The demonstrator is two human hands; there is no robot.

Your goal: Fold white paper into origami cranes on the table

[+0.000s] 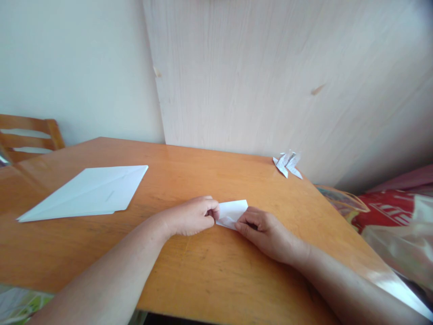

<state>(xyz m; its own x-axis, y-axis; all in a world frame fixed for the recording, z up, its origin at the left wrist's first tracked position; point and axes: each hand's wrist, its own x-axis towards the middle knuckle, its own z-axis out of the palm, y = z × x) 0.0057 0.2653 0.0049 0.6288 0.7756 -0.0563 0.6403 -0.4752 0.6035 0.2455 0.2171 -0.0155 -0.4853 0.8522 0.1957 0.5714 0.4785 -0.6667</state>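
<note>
A small folded piece of white paper [232, 214] is between my two hands, just above or on the wooden table [189, 171]. My left hand [196, 216] pinches its left edge, with the thumb and fingers curled together. On the other side, my right hand [262, 229] grips the lower right corner between thumb and fingers. The paper's upper edge and top right corner show between the hands. Creases run across its lower part. Whether the paper touches the tabletop, I cannot tell.
Larger white paper sheets [91, 192], creased, lie on the left of the table. Two small folded paper shapes [282, 164] rest near the far right corner. Beyond the right edge are a red bag [385, 210] and a whitish plastic bag [402, 241]. A wooden chair [30, 133] stands at left.
</note>
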